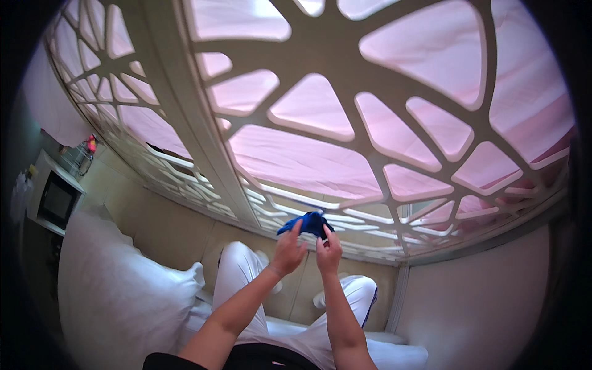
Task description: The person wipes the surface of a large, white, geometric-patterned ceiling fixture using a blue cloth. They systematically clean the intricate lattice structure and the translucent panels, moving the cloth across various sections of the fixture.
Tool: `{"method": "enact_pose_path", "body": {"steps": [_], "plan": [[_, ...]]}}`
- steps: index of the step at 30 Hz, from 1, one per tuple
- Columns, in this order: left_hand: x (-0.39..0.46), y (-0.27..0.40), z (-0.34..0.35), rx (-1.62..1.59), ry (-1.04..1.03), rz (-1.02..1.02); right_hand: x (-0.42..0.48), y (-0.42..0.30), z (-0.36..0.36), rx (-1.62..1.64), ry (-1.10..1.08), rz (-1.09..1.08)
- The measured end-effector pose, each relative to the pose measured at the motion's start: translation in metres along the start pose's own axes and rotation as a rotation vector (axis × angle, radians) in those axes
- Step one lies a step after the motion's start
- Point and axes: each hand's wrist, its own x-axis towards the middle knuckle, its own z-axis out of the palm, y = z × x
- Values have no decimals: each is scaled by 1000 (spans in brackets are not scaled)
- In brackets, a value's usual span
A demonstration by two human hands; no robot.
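Between my hands, a small blue cloth item point(311, 224) with a darker part is held up in front of my knees, before the lattice screen. My left hand point(290, 249) grips its left part, with a finger lying over the fabric. At the darker right end, my right hand point(328, 249) pinches the edge between thumb and fingers. The exact kind of cloth item cannot be told. White trousers point(238, 268) cover my legs, which are bent and spread below my forearms.
A cut-out lattice partition point(323, 51) with pink fabric point(300, 162) behind it stands ahead. To my left are a large white cloth-covered bulk point(120, 273) and a white box-shaped appliance point(55, 199). A pale wall or panel point(471, 296) stands at the right, over tiled floor point(185, 231).
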Motion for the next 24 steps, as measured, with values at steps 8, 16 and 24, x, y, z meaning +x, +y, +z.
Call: {"method": "enact_pose_path", "body": {"steps": [8, 16, 24], "plan": [[63, 10, -168, 53, 579, 87, 7, -198, 66, 280, 0, -458], [207, -19, -241, 360, 731, 174, 89, -294, 160, -67, -97, -917], [300, 107, -365, 793, 784, 474, 151, -444, 128, -160, 207, -1190]]}}
